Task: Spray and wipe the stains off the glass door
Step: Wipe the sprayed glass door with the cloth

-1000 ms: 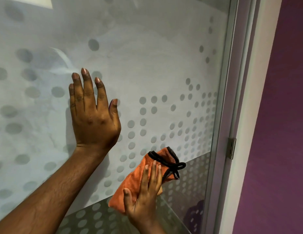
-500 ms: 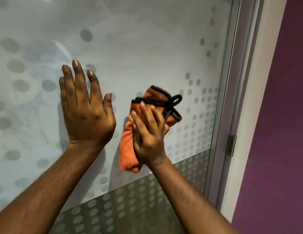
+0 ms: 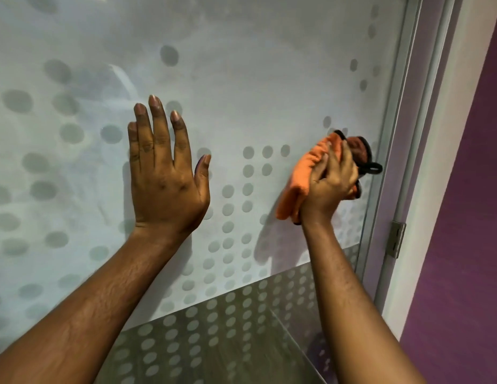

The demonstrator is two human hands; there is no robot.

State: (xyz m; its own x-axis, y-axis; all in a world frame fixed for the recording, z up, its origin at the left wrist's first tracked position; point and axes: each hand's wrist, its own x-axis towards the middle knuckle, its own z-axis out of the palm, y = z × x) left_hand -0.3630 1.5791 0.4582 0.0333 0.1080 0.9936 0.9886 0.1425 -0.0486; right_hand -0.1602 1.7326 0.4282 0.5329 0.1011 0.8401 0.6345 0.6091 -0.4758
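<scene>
The glass door point(image 3: 241, 79) is being viewed close up, with its frosted, dotted film filling most of the picture. Its top, left and bottom edges are being cut off.

On the left half of the pane, the left hand point(image 3: 167, 184) is being laid flat against the frosting. Its fingers are being held straight and close together, the thumb is being set apart, and nothing is being gripped. Above and left of it, grey shapes behind the film are being blurred beyond recognition, so stains cannot be told from them.

Along the door's lower edge, a clearer strip point(image 3: 214, 342) is being crossed by both forearms, which are being cut off at the bottom of the picture.

Near the door's right edge, the orange cloth point(image 3: 305, 173) is being pressed, bunched, against the glass by the right hand point(image 3: 329, 187), whose fingers are being curled round it. Much of the cloth is being hidden by that hand, and only a loop of its black trim point(image 3: 370, 169) is being shown, just beside the metal frame point(image 3: 391, 162).

Further right, a hinge point(image 3: 395, 239) is being shown on the frame, and a purple wall point(image 3: 463, 245) is being cut off.
</scene>
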